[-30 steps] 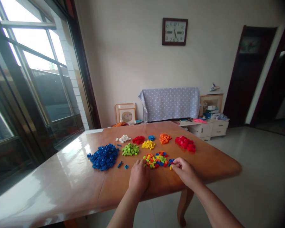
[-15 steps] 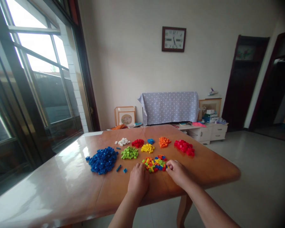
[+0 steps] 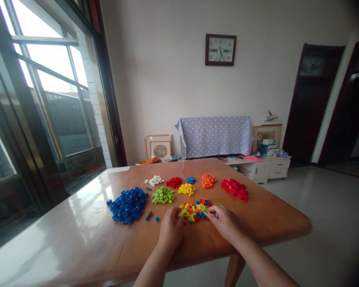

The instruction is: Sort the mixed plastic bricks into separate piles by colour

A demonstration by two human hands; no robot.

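A pile of mixed toy bricks (image 3: 194,210), in yellow, orange, green, red and blue, lies on the wooden table (image 3: 137,247) between my hands. My left hand (image 3: 171,227) rests at the pile's left edge, its fingers curled; whatever they hold is hidden. At the right edge, my right hand (image 3: 224,221) has thumb and forefinger pinched together beside the bricks, and what is between them is too small to make out. Beyond the mixed pile sit yellow bricks (image 3: 187,189) and light green bricks (image 3: 163,195).
A large heap of blue pieces (image 3: 129,205) stands left, with a few loose blue ones nearby. Farther back are white (image 3: 156,180), red (image 3: 174,182), blue (image 3: 190,180) and orange bricks (image 3: 208,181). Pinkish-red pieces (image 3: 235,189) lie right, toward the table's edge.
My left hand has turned slightly, its thumb side now showing more. My right hand's fingers have shifted a little left and down against the pile. The view has tilted slightly.
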